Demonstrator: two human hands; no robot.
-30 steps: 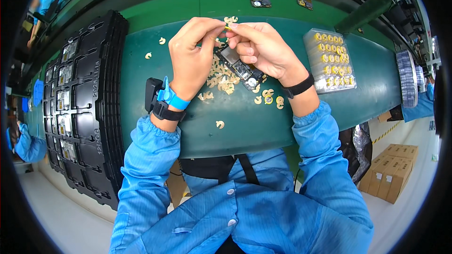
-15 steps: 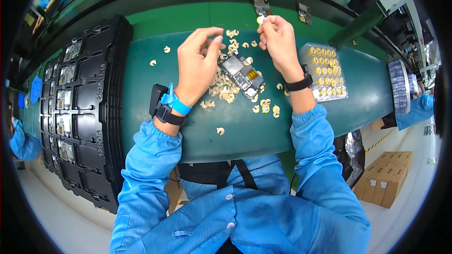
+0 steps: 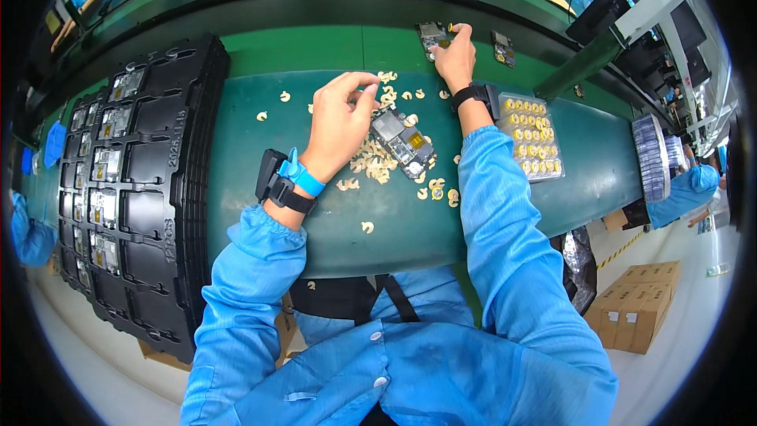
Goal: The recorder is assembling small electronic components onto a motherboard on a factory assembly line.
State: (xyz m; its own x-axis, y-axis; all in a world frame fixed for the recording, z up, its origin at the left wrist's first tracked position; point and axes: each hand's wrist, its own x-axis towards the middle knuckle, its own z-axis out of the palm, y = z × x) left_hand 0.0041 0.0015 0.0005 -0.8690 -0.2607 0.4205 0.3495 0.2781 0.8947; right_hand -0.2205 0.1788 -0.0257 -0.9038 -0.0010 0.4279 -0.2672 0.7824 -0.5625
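Note:
My left hand (image 3: 341,120) hovers with loosely curled fingers over loose cream C-shaped pieces (image 3: 371,162); thumb and index tips are apart, with nothing visible between them. Just right of it lies a circuit board (image 3: 402,140) with silver shielding and a yellow patch. My right hand (image 3: 457,59) reaches to the far side, its thumb over the right edge of a second circuit board (image 3: 430,34). A small round yellow part (image 3: 452,28) shows at its index fingertip; the other fingers are partly hidden.
Right of centre stands a clear tray (image 3: 558,172) with rows of round yellow-and-cream parts. Stacked black trays (image 3: 146,217) holding boards rise at the left. Another board (image 3: 503,49) lies at the far right. A green post (image 3: 583,63) stands behind the clear tray. Co-workers sit beyond the bench.
My right hand has moved away from me to the far circuit board, carrying the small round part. My left hand stays near the pile. The whole view has shifted slightly.

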